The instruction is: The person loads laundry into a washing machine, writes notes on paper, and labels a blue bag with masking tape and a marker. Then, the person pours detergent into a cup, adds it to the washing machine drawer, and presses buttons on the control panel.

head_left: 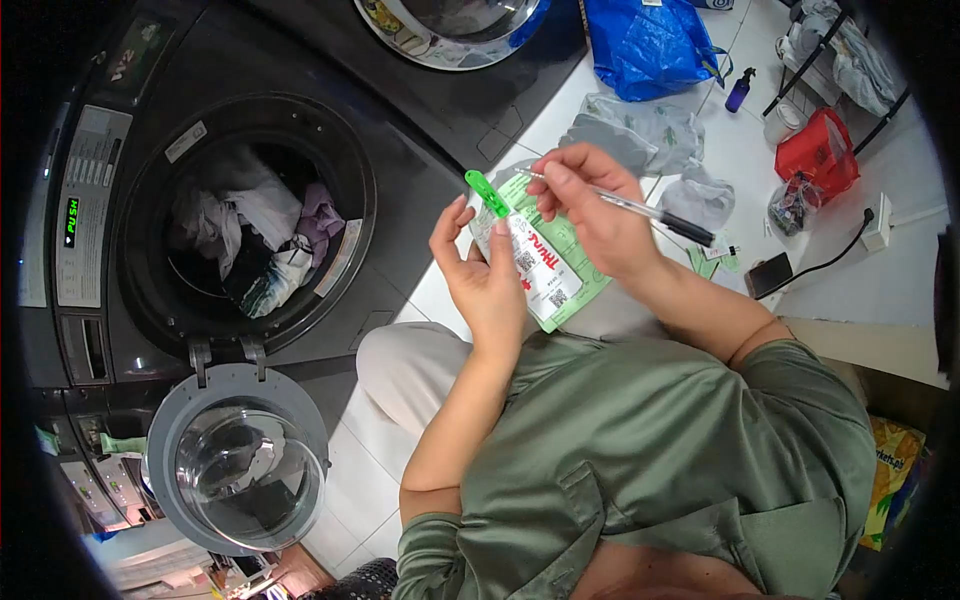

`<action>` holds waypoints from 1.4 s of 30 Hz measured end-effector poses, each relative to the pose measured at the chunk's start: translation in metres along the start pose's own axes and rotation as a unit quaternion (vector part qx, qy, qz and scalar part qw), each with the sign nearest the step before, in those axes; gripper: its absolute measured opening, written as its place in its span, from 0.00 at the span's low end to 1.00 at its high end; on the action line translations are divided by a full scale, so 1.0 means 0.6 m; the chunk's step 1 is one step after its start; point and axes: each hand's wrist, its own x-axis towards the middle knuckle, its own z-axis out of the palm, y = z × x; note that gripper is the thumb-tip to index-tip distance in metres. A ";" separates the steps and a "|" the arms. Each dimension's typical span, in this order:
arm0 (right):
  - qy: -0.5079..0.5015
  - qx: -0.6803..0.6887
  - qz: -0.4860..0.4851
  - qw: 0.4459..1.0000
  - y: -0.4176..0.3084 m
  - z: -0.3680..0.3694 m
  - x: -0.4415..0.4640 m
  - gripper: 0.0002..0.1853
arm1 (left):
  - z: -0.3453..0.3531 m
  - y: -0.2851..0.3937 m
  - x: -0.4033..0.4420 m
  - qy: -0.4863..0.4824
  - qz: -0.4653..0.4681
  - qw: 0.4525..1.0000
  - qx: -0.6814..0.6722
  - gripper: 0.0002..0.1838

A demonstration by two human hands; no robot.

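My left hand [487, 285] pinches a green clip [487, 194] together with a white printed slip [549, 268] bearing red lettering. Behind the slip lies a green paper form [570, 245]. Just to the right, my right hand [590, 205] grips a clear pen [640, 208] with a black end, its thin tip pointing left toward the papers. To the left, a dark front-loading washing machine [362, 110] has its round door [308, 408] open, and white, purple and dark clothes [265, 215] lie inside the drum.
Plastic bags [640, 130] lie on the white tiled floor beside a blue bag [650, 45]. Farther right are a purple spray bottle [739, 91], a red bag [818, 157] and a phone [769, 275] near a cable. Another machine [450, 75] stands at the top.
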 end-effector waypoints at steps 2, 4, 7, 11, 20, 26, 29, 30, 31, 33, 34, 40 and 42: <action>-0.002 -0.025 0.013 1.000 0.025 -0.009 0.003 0.11 | -0.020 -0.016 -0.006 -0.008 -0.059 0.996 -0.073 0.21; -0.007 0.027 0.018 0.999 0.030 -0.018 0.001 0.12 | -0.035 -0.025 -0.017 -0.034 -0.045 0.997 -0.051 0.20; 0.007 0.012 0.023 1.000 0.030 -0.018 0.004 0.13 | -0.045 0.021 -0.044 -0.157 0.111 0.941 0.280 0.34; 0.011 -0.011 0.025 1.000 0.024 -0.021 0.004 0.12 | -0.022 0.048 -0.056 -0.194 0.110 0.916 0.334 0.44; 0.018 -0.046 0.035 0.998 0.010 -0.017 0.001 0.09 | -0.015 0.026 -0.057 -0.162 0.123 0.919 0.337 0.37; 0.017 -0.024 0.021 0.999 0.013 -0.016 0.004 0.11 | -0.022 0.008 -0.052 -0.121 0.087 0.931 0.333 0.30; 0.016 -0.021 0.021 0.999 0.012 -0.022 0.007 0.12 | -0.028 -0.018 -0.044 -0.018 0.047 0.964 0.261 0.17; 0.017 -0.040 0.009 0.999 0.013 -0.021 0.007 0.11 | -0.027 -0.022 -0.041 -0.016 -0.028 0.987 0.157 0.16; 0.019 -0.059 -0.002 0.998 0.013 -0.020 0.007 0.10 | -0.025 -0.019 -0.038 -0.014 -0.102 0.993 0.051 0.16; 0.007 -0.137 -0.030 0.990 0.008 -0.016 0.003 0.08 | -0.017 -0.002 -0.039 -0.002 -0.167 0.982 -0.088 0.11; -0.005 -0.194 -0.045 0.980 0.000 -0.013 -0.005 0.09 | -0.015 0.004 -0.039 -0.002 -0.167 0.982 -0.089 0.11; -0.040 -0.370 -0.081 0.924 -0.005 -0.012 -0.013 0.22 | -0.019 0.007 -0.035 0.005 -0.173 0.980 -0.101 0.11; -0.048 -0.384 -0.104 0.916 -0.002 -0.011 -0.012 0.23 | -0.020 0.009 -0.035 0.006 -0.174 0.980 -0.098 0.11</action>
